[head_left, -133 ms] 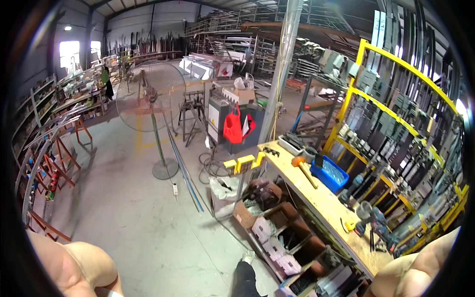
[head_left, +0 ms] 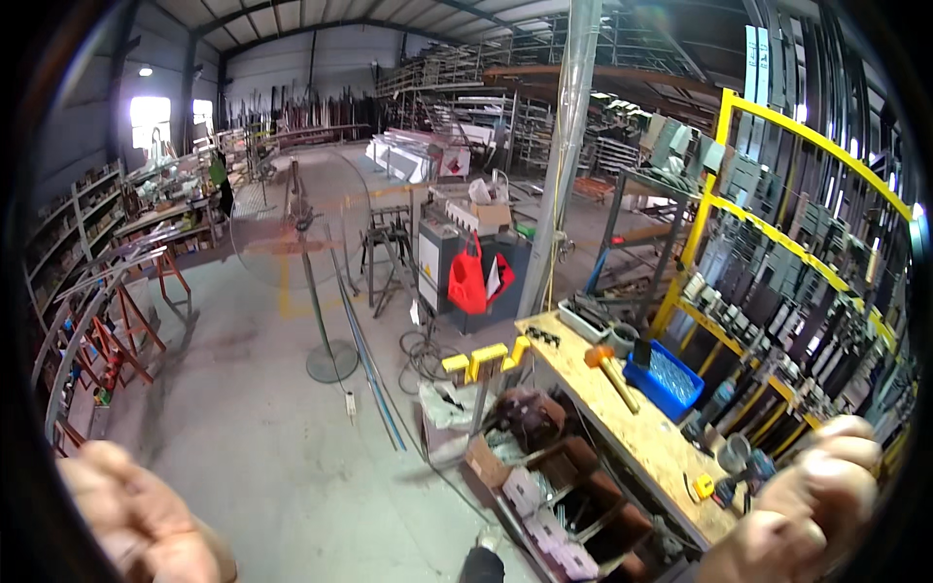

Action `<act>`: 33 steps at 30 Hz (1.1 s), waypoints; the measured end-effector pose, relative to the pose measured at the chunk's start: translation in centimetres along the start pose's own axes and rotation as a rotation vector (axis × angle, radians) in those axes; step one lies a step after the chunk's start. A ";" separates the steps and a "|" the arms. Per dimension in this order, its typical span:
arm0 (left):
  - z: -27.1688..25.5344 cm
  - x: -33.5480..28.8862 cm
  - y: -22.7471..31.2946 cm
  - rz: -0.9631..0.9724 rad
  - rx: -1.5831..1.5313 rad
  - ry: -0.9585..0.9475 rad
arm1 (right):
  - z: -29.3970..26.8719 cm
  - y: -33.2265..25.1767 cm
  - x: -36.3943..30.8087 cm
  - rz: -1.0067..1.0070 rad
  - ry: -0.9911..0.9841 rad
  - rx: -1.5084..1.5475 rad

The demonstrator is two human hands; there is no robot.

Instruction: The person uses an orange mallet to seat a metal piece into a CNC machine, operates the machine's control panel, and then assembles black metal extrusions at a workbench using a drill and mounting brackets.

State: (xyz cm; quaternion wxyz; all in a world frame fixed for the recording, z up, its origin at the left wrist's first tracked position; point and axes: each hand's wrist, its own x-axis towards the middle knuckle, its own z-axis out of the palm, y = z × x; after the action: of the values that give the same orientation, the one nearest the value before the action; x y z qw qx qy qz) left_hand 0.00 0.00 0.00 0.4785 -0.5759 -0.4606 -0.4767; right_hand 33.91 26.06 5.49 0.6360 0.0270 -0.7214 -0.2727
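My left hand (head_left: 141,525) is at the lower left rim, close to the camera and a little blurred. Its fingers curl inward, with nothing visible in them. On the opposite side my right hand (head_left: 802,510) is raised in a loose fist, also without any visible object. It hides part of the wooden workbench (head_left: 671,471). Just left of it on the bench lie a yellow tool (head_left: 703,487) and a dark power tool, partly covered. Farther along the bench are a mallet (head_left: 612,374) with an orange head and a blue bin (head_left: 666,379) of small clear pieces.
A yellow rack (head_left: 812,255) of metal profiles stands behind the bench. Below are open boxes (head_left: 544,525) of parts. A pedestal fan (head_left: 330,360), long bars and a cable (head_left: 424,358) occupy the floor. Red trestles (head_left: 126,325) are left; a red bag (head_left: 468,277) hangs on a machine.
Both hands have risen in the picture, and more of their curled fingers shows. The surroundings sit slightly lower and farther right, as the view has tilted up.
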 end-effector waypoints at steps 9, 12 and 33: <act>14.3 -34.6 -4.2 -0.904 0.052 -2.653 | 17.1 16.2 -50.9 1.053 -0.734 -0.181; 16.7 -41.3 -1.1 -1.051 -0.086 -2.436 | 16.3 19.4 -61.5 1.285 -0.981 -0.427; 59.6 -36.6 -19.7 -0.336 -0.698 -1.828 | 30.0 21.6 -56.9 2.559 -0.286 0.362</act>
State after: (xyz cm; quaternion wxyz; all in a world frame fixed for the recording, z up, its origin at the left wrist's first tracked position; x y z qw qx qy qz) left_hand -17.39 58.67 -39.21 -0.3309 -0.7580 -0.5618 -0.0198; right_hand 23.37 77.15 -37.92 0.3485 -0.6204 -0.3227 0.6240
